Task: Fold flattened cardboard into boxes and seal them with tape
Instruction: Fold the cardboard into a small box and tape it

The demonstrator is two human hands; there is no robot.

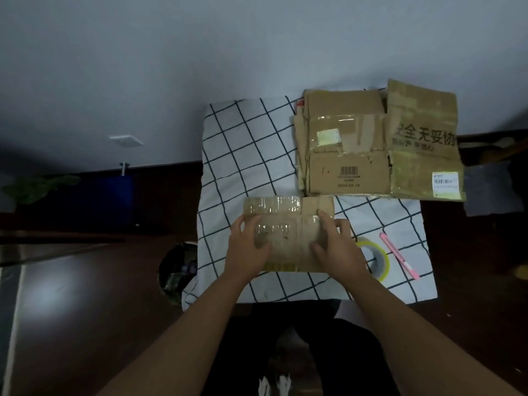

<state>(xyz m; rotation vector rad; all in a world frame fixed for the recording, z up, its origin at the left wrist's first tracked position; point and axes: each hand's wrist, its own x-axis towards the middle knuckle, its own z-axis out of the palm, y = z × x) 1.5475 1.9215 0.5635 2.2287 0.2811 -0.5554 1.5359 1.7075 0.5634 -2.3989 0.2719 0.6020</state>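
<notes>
Both hands on the same cardboard piece (288,238), one each side. Left hand (248,247) grips the left end, thumb over the top face, fingers curled round the edge. Right hand (337,247) holds the right end, fingers spread & bent over the top, index tip up near the far flap. Hands apart w/ the cardboard between them. Cardboard is worn, covered in old clear tape, sits on a white cloth w/ dark grid lines (243,144); can't tell if it's flat or partly opened.

Just right of the right hand, partly behind it: tape roll (377,261), yellowish, lying flat on the cloth. Right of that, a pink cutter (400,255) lying diagonal, apart from the roll.

Beyond the right hand, far side of the cloth: stack of flattened boxes (348,150), barcode on the top one; beside it to the right another flattened box w/ large printed characters (423,144) & a label.

Left of the left hand, off the cloth edge: dark bin (177,270) on the floor.
</notes>
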